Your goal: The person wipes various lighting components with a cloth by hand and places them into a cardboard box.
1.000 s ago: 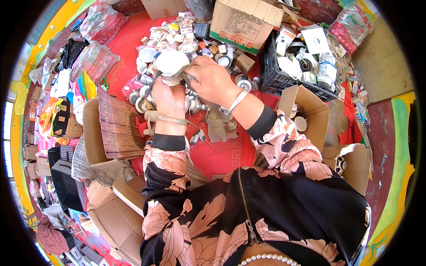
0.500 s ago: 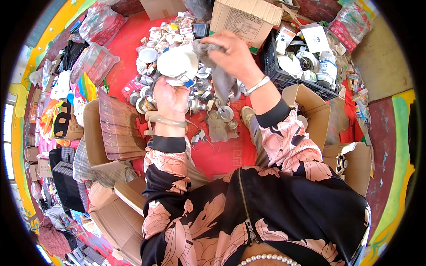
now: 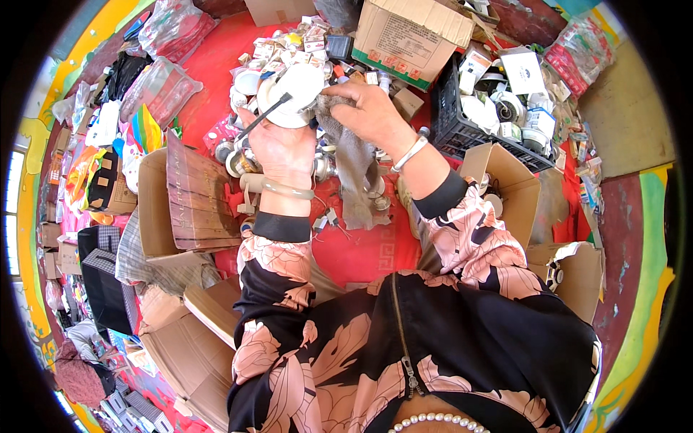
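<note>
- The left hand (image 3: 283, 148) holds a round white disc-shaped lamp fitting (image 3: 292, 97) up over a red floor mat (image 3: 361, 249); its grip is closed around the fitting's lower rim, and a thin black wire (image 3: 266, 117) runs slanting from the fitting down across the fingers.
- The right hand (image 3: 372, 112) is pinched together on a grey, limp cleaning cloth (image 3: 354, 169), pressing its top end against the right edge of the white fitting while the rest of the cloth hangs down toward the mat.
- Just below and behind the fitting lies a heap of similar small round metal and white fittings (image 3: 238, 155), spread over the mat.
- A black plastic crate (image 3: 462, 123) holding more white parts stands to the right, with an open brown cardboard box (image 3: 505, 177) near it; a large closed cardboard box (image 3: 411, 32) sits beyond the hands.
- A flattened brown cardboard box with a stack of folded sheets (image 3: 191, 195) lies to the left of the left wrist.
- To wipe well, I judge the left hand should keep the disc steady by its rim and turn it bit by bit, so the cloth reaches the whole face.
- The dangling wire looks likely to snag in the cloth; keeping it tucked under the left fingers should help.
</note>
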### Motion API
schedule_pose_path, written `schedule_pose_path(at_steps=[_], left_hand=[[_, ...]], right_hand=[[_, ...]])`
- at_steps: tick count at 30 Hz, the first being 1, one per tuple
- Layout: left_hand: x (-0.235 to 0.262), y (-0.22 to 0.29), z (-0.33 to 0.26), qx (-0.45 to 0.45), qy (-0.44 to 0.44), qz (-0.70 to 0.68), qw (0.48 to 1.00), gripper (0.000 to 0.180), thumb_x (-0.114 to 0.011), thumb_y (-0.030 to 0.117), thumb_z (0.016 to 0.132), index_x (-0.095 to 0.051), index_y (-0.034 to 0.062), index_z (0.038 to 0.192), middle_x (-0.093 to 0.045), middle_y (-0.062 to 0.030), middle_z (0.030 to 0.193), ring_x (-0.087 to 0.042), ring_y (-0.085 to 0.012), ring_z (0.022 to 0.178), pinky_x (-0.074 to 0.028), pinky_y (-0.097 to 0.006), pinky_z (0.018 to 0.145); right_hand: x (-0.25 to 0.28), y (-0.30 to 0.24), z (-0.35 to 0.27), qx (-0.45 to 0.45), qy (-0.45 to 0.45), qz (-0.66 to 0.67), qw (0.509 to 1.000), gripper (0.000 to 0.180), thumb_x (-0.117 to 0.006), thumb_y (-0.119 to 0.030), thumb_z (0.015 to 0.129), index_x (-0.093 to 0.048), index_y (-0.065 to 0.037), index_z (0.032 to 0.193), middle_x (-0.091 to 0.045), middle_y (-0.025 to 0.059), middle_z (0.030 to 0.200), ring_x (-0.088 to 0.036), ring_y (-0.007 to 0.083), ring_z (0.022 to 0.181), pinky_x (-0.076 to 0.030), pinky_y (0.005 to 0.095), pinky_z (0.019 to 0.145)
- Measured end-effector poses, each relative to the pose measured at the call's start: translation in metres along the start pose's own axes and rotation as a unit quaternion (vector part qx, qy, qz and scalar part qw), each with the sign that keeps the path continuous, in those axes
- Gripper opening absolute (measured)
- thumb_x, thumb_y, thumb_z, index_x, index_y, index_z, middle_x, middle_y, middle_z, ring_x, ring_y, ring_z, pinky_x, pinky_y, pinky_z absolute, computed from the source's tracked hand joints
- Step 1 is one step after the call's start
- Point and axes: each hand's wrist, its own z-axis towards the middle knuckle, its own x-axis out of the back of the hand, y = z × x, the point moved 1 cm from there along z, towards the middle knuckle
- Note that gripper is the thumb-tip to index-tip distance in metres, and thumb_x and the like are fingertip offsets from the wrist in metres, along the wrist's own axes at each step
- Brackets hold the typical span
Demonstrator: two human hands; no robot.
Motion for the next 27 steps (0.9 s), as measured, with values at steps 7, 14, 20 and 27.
schedule_pose_path(at_steps=[7, 14, 20, 27], left_hand=[[-0.002, 0.005, 0.001, 0.014, -0.049, -0.05, 0.997, 0.045, -0.04, 0.033, 0.09, -0.048, 0.0026, 0.122, -0.054, -0.0125, 0.12, -0.05, -0.0277, 0.113, -0.035, -0.043, 0.1], [0.001, 0.001, -0.002, 0.082, -0.067, -0.065, 0.992, 0.054, -0.043, 0.043, 0.089, -0.045, 0.0032, 0.125, -0.052, -0.0158, 0.122, -0.048, -0.0307, 0.116, -0.036, -0.045, 0.1], [0.023, 0.011, 0.015, -0.061, -0.025, 0.003, 0.998, 0.067, -0.035, 0.059, 0.087, -0.044, 0.0043, 0.125, -0.051, -0.0144, 0.124, -0.05, -0.0332, 0.11, -0.04, -0.047, 0.094], [0.005, 0.007, 0.005, -0.101, -0.027, 0.132, 0.986, 0.065, -0.039, 0.063, 0.083, -0.041, 0.0141, 0.126, -0.053, -0.0082, 0.119, -0.053, -0.029, 0.104, -0.046, -0.049, 0.084]], right_hand=[[0.005, 0.005, 0.006, -0.018, -0.009, 0.051, 0.998, 0.033, -0.055, -0.016, 0.071, -0.065, -0.005, 0.101, -0.064, 0.0182, 0.088, -0.062, 0.0258, 0.082, -0.048, 0.0319, 0.076], [0.014, 0.007, 0.008, -0.002, -0.038, 0.036, 0.999, 0.031, -0.056, -0.016, 0.072, -0.064, -0.006, 0.1, -0.063, 0.0189, 0.085, -0.062, 0.0283, 0.079, -0.048, 0.033, 0.072], [0.026, -0.024, 0.001, 0.023, 0.067, -0.071, 0.995, 0.023, -0.057, -0.02, 0.073, -0.06, -0.006, 0.09, -0.061, 0.0168, 0.083, -0.058, 0.0354, 0.078, -0.047, 0.0372, 0.069], [-0.018, -0.034, -0.02, 0.187, 0.061, -0.125, 0.972, 0.019, -0.062, -0.011, 0.07, -0.062, -0.008, 0.089, -0.058, 0.0101, 0.085, -0.057, 0.0301, 0.08, -0.048, 0.0371, 0.067]])
